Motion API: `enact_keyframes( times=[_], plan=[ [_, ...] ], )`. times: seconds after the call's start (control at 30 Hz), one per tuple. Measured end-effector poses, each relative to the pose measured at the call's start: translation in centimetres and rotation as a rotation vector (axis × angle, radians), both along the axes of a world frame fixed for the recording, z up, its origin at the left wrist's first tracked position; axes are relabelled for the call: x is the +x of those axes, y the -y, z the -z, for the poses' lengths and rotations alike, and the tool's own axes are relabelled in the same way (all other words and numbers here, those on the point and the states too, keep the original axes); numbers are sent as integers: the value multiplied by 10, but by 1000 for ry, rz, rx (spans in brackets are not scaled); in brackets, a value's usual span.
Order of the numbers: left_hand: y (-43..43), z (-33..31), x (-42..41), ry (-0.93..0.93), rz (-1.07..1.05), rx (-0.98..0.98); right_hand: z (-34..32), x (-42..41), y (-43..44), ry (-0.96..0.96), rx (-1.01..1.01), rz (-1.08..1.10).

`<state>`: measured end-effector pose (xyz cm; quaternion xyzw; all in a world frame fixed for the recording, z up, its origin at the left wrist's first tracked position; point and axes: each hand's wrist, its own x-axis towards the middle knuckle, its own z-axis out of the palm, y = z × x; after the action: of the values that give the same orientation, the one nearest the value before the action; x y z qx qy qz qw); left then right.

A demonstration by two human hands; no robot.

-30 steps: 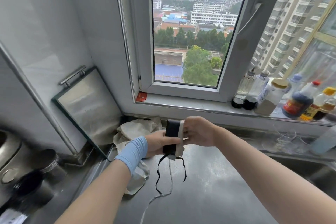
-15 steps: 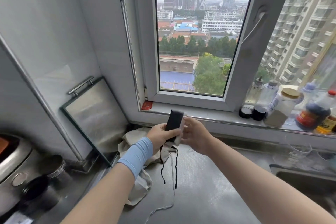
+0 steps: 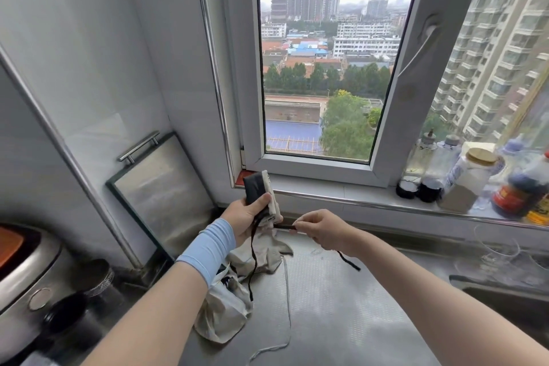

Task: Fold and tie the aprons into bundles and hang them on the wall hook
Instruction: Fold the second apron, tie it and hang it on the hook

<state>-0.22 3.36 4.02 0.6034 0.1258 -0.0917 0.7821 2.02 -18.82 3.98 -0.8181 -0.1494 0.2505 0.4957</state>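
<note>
My left hand point(image 3: 245, 217) grips a small folded apron bundle point(image 3: 258, 189), black on one side and cream on the other, held upright in front of the window sill. My right hand point(image 3: 322, 229) pinches a black apron string point(image 3: 283, 226) and holds it out sideways from the bundle's lower end. Its loose end point(image 3: 349, 261) hangs past my right wrist. Another black string point(image 3: 252, 264) and a thin white string point(image 3: 287, 300) dangle down to the steel counter. A crumpled cream apron point(image 3: 225, 309) lies on the counter under my left forearm. No wall hook is in view.
A glass board with a metal handle point(image 3: 160, 193) leans on the wall at left. Sauce bottles and jars point(image 3: 475, 178) crowd the sill at right. A rice cooker point(image 3: 26, 273) and dark cups stand at far left. A sink edge point(image 3: 499, 291) lies at right.
The bundle stays upright in my left hand. My right hand has let go of its side, dropped lower and drawn a black string out to the right.
</note>
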Motion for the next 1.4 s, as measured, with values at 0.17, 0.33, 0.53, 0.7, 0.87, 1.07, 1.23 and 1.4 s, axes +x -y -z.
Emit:
enact_keyframes(
  times=[0.17,0.33,0.53,0.7,0.87,1.07,1.23,1.4],
  plan=[
    [-4,3,-6,72,51,462,-20,1,1,330,-352,-159],
    [6,-6,-18,109,277,836,-53,0,-6,825,-633,-309],
    [23,-13,-28,195,524,1005,-59,0,-19,1121,-734,-463],
    [35,-6,-36,131,638,941,-49,-7,-33,1041,-815,-422],
    [38,17,-40,110,480,690,-30,-4,-21,917,-618,-249],
    [51,20,-35,14,116,215,15,-17,-21,21,329,562],
    [60,13,-32,-13,-20,100,26,-57,-22,-531,747,154],
    [52,8,-30,-42,31,168,41,-48,-8,-506,306,-143]
  ],
)
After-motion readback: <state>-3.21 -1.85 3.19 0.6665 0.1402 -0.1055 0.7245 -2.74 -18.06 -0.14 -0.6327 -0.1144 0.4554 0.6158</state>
